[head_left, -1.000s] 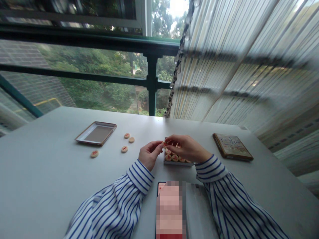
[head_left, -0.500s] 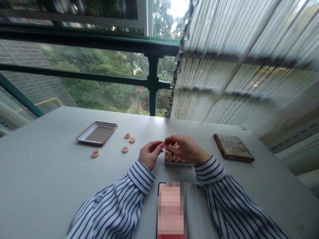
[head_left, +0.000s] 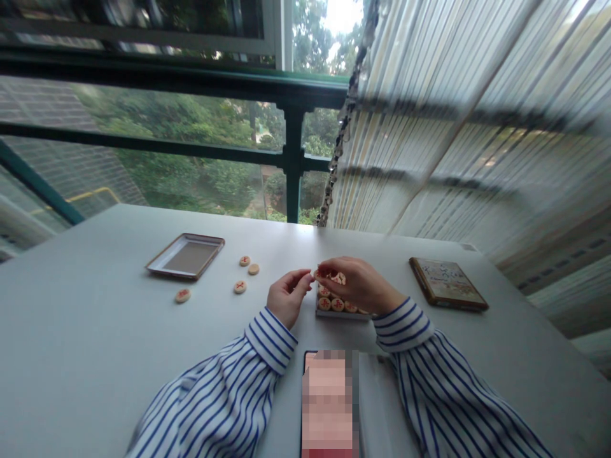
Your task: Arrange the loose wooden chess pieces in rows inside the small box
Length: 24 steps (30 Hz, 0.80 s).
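Note:
My right hand (head_left: pixel 356 283) is over an open box (head_left: pixel 341 314), its thumb and fingers closed on a round xiangqi piece (head_left: pixel 319 276) with red marking. At the piece's left edge, the thumb and forefinger of my left hand (head_left: pixel 289 296) are pinched close together, and they seem to touch it. Rows of xiangqi pieces (head_left: pixel 338 305) with red characters lie in the box, partly hidden under my right hand. Left of my hands, several loose pieces lie on the table, among them a face-up piece (head_left: pixel 240 287) and a blank-side-up piece (head_left: pixel 254 269).
An open, shallow lid or tray (head_left: pixel 186 256) lies at the left. A flat printed box (head_left: pixel 449 283) rests at the right. Nearest me on the white table (head_left: pixel 86 331) are a phone with a blurred screen (head_left: pixel 327 407) and a pale translucent item (head_left: pixel 382 407). A window and string curtain stand behind.
The piece at my fingertips has shifted slightly right with my right fingers. My left hand has barely moved. A little more of the boxed pieces shows.

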Motion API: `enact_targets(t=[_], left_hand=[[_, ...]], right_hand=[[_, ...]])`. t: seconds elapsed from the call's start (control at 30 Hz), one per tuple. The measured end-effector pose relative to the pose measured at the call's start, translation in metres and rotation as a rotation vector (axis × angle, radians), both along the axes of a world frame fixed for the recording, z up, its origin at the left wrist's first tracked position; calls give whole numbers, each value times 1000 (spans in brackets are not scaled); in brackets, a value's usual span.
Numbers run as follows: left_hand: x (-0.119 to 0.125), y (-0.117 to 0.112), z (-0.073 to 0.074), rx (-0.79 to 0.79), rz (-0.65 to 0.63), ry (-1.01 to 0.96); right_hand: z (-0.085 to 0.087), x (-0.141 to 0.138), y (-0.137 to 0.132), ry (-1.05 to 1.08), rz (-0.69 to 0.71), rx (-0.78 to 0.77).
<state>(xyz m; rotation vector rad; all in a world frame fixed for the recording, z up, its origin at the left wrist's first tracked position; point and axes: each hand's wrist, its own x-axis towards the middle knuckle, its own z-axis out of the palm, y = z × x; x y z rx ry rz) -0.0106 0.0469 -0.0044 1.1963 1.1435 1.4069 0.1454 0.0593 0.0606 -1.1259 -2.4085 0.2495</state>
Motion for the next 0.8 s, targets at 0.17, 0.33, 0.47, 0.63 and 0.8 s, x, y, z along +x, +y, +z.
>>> enact_targets(t=[0.17,0.33,0.47,0.63,0.8], left_hand=[[0,2,-9,19,16,170],[1,1,-13,51,-20,289],[1,0,-11,64,-12,318],[2,0,-9,88,-13,374],[2,-1,-7,79,-25,407]], right_hand=[[4,5,2,-21,-75,-6],[0,8,5,-70,-126,-13],[-2,9,7,-120,-145,-20],[3,11,12,-134,-136,1],[4,8,20,-184,-115,-20]])
